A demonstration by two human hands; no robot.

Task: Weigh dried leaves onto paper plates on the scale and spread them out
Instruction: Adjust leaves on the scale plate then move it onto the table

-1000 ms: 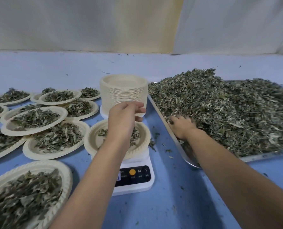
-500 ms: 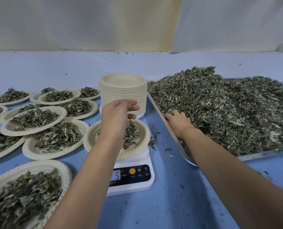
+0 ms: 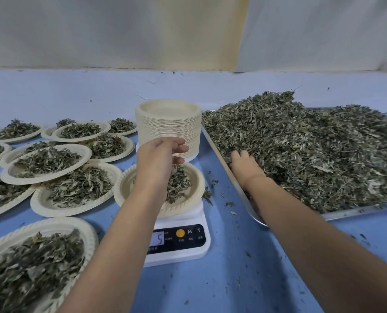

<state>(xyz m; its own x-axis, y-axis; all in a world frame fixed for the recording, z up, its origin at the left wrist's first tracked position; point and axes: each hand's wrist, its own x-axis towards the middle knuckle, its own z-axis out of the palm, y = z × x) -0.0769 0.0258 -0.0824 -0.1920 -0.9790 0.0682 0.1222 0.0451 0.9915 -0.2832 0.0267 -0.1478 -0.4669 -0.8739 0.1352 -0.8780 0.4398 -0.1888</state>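
Observation:
A white scale (image 3: 183, 251) stands on the blue table, its display showing 5. On it sits a paper plate (image 3: 194, 190) with a small heap of dried leaves (image 3: 176, 184). My left hand (image 3: 158, 159) hovers just above that plate with fingers stretched out and nothing visible in them. My right hand (image 3: 244, 166) reaches into the big leaf pile (image 3: 312, 150) on the metal tray (image 3: 355, 212). Its fingertips are buried in the leaves, so its grip is hidden.
A tall stack of unused paper plates (image 3: 167, 123) stands right behind the scale. Several leaf-filled plates (image 3: 46, 161) overlap one another across the left side, one at the near left (image 3: 41, 256). Loose leaf bits lie on the blue table (image 3: 233, 279).
More leaves lie on the scale plate than a second ago, and the display now shows 5. My left hand stays above the plate. My right hand has pushed its fingers deeper into the pile.

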